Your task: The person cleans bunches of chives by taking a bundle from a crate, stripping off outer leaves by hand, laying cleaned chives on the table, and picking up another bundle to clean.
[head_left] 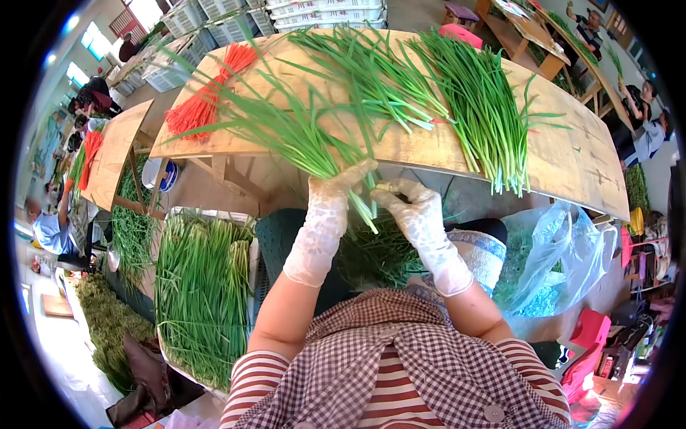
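My left hand point(334, 191), in a thin whitish glove, is closed around a loose bunch of garlic chives point(300, 143). Their pale stem ends point down towards me, and the green leaves fan out over the table, blurred at the tips. Beside those stems, the gloved right hand point(413, 206) pinches thumb and forefinger together on a garlic chive stalk. On the wooden table point(564, 154), a thick pile of garlic chives point(479, 107) lies at the right, and a smaller bunch point(389, 79) spreads out left of it. Red-orange ties point(214, 89) are heaped at the left.
A white crate point(204, 300) packed with garlic chives stands at my left. Loose green leaves point(379, 250) lie below my hands. On the right is a clear plastic bag point(564, 250). Stacked white crates point(325, 11) stand behind the table, and other people point(53, 229) sit at nearby tables.
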Available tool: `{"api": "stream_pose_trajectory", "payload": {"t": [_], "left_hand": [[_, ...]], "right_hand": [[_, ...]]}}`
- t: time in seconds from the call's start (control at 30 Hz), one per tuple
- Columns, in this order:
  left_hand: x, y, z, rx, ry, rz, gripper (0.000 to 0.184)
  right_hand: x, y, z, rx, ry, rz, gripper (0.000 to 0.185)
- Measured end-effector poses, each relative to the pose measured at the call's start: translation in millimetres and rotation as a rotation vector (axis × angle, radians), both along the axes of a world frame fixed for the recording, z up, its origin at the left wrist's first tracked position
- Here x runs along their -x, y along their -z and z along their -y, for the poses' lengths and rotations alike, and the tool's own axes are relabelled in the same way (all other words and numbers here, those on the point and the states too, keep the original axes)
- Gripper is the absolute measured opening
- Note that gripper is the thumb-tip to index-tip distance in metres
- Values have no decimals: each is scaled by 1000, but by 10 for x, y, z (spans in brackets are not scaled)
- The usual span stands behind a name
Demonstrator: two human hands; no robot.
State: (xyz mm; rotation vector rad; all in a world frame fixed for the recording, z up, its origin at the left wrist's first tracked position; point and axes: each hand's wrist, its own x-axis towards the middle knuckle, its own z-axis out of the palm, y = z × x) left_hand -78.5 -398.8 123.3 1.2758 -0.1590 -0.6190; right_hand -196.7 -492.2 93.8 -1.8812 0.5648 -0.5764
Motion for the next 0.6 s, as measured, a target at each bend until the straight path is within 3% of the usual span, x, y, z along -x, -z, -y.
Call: {"api": "stream_pose_trajectory", "payload": {"t": [0.1, 0.2, 0.3, 0.33, 0.37, 0.43, 0.5, 0.53, 0.6], "left_hand": [[-50, 83, -35, 6, -94, 19, 27], [-169, 106, -61, -34, -150, -42, 32], [-270, 132, -111, 36, -124, -7, 28], [-260, 126, -113, 46, -103, -15, 28], [-251, 100, -95, 60, -79, -18, 28], [-99, 56, -65, 109, -34, -13, 29], [-15, 47, -13, 89, 9, -23, 30], [1, 55, -14, 148, 1, -45, 26], [-10, 9, -118, -92, -10, -10, 21]], "right_hand": [[-38, -37, -98, 385, 4, 60, 17], [160, 70, -175, 542, -149, 91, 13], [384, 319, -50, 692, -270, -259, 19], [355, 423, 57, 685, -171, -72, 23], [306, 234, 78, 507, -91, -150, 27], [184, -108, 78, 138, -147, 18, 28], [55, -70, 51, -201, -268, -101, 33], [12, -91, 1, -278, -184, -131, 35], [-17, -170, -26, 53, -57, -186, 36]]}}
